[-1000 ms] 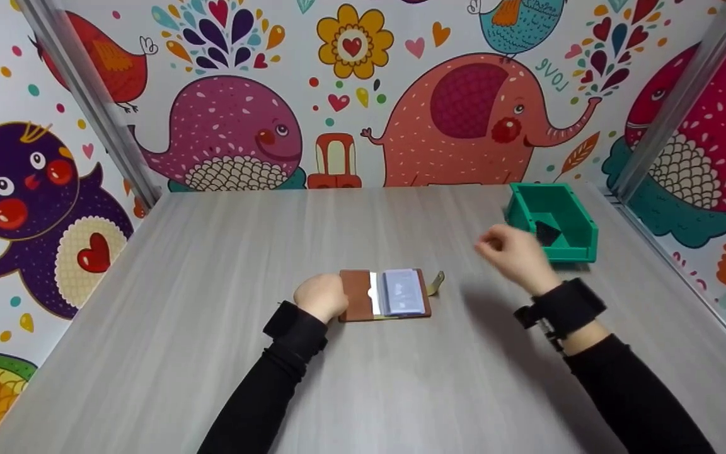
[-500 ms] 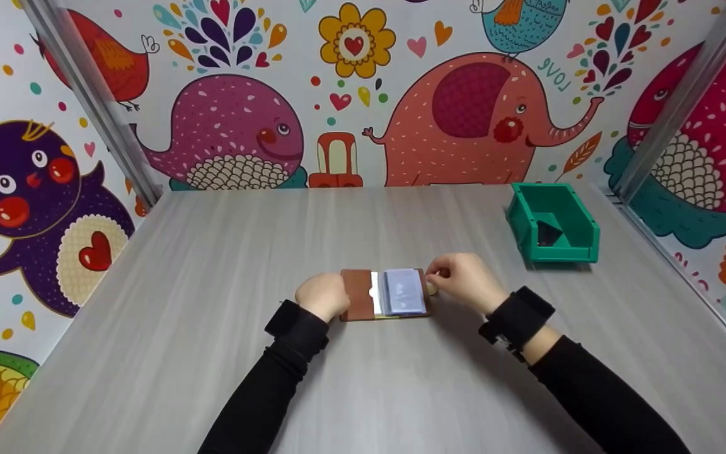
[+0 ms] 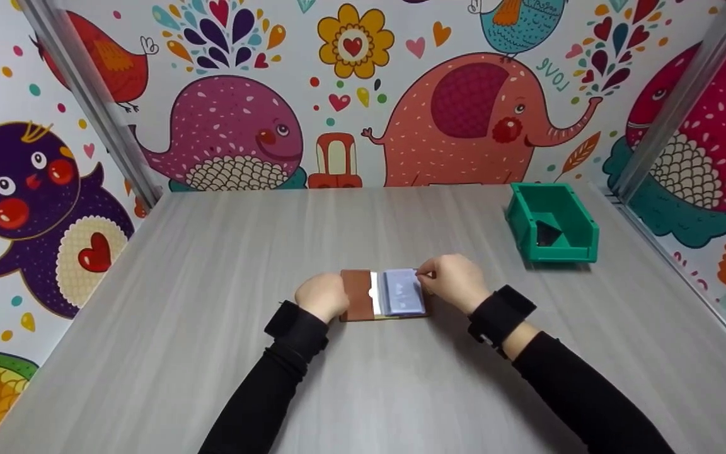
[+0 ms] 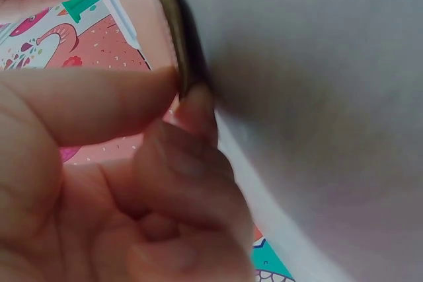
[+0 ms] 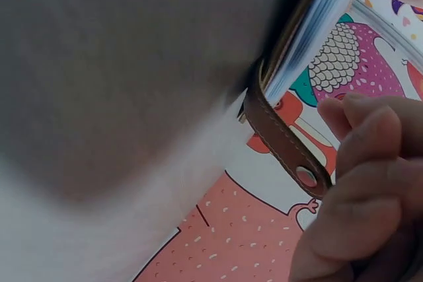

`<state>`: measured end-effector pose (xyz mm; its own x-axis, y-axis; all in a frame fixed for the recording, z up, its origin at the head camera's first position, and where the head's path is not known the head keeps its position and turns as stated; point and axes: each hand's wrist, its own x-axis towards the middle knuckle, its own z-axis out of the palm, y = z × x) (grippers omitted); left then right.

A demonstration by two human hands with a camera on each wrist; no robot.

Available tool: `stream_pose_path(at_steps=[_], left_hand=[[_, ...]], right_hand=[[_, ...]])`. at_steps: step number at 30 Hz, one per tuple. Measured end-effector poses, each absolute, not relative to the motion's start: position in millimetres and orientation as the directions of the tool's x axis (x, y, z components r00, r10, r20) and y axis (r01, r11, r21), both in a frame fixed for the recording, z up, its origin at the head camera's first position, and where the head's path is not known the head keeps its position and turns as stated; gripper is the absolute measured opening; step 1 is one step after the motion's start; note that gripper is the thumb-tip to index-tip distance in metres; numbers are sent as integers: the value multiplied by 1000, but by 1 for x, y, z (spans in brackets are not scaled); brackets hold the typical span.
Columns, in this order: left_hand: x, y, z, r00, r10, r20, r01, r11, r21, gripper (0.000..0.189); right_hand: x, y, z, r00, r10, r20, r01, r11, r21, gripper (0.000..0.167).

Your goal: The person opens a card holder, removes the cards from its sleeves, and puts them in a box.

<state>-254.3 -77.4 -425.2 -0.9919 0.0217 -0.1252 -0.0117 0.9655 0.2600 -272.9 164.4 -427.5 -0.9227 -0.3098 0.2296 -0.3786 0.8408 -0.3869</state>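
Note:
A brown card holder lies opened flat on the table, its clear plastic sleeves on the right half. My left hand pinches the left edge of the cover between thumb and finger, as the left wrist view shows close up. My right hand is over the right edge, fingers loosely bent, fingertips right by the top right corner of the sleeves. In the right wrist view these fingers hold nothing visible. A strap with a metal snap sticks out beside them.
A green bin with a dark, angular piece inside stands at the back right of the grey table. Walls with cartoon animals rise behind and at both sides.
My right hand has moved left from beside the green bin to the right edge of the card holder, in front of the strap. The left hand stays in place.

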Motion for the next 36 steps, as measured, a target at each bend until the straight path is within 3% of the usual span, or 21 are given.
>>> stream_pose_path(at_steps=[10, 29, 36], left_hand=[[-255, -78, -427, -992, 27, -122, -5, 966, 260, 9], [-257, -85, -425, -989, 44, -141, -1, 952, 305, 12], [-260, -88, -426, -989, 55, -139, 6, 943, 333, 26]], right_hand=[[-285, 153, -428, -945, -265, 190, -314, 898, -308, 13], [-292, 148, -433, -897, -359, 257, -407, 899, -165, 13], [-293, 146, -433, -869, -417, 268, -459, 881, -118, 13]])
